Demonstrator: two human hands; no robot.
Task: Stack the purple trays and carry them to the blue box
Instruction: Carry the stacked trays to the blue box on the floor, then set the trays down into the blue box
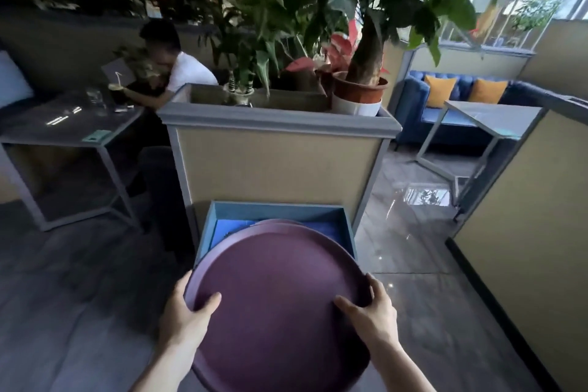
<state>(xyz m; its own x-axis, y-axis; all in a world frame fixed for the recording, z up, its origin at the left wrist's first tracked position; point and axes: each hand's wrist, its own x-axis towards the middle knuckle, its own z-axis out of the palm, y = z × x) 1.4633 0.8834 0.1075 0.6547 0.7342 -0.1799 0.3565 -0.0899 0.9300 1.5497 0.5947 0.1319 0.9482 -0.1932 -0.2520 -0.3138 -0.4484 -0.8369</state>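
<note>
I hold a stack of round purple trays (pixel 276 289) in front of me, low in the view. The rim of a second tray peeks out behind the top one. My left hand (pixel 186 312) grips the stack's left edge, thumb on the top surface. On the right edge, my right hand (pixel 370 309) grips it the same way. The far part of the stack hangs over the open blue box (pixel 276 210), which stands on the floor against a planter. A darker blue lining shows inside the box.
Behind the box rises a tall beige planter (pixel 276 165) with potted plants. A person sits at a grey table (pixel 63 127) to the left. A beige partition (pixel 534 226) stands on the right, with a blue sofa (pixel 461 105) and another table beyond. Grey floor lies either side.
</note>
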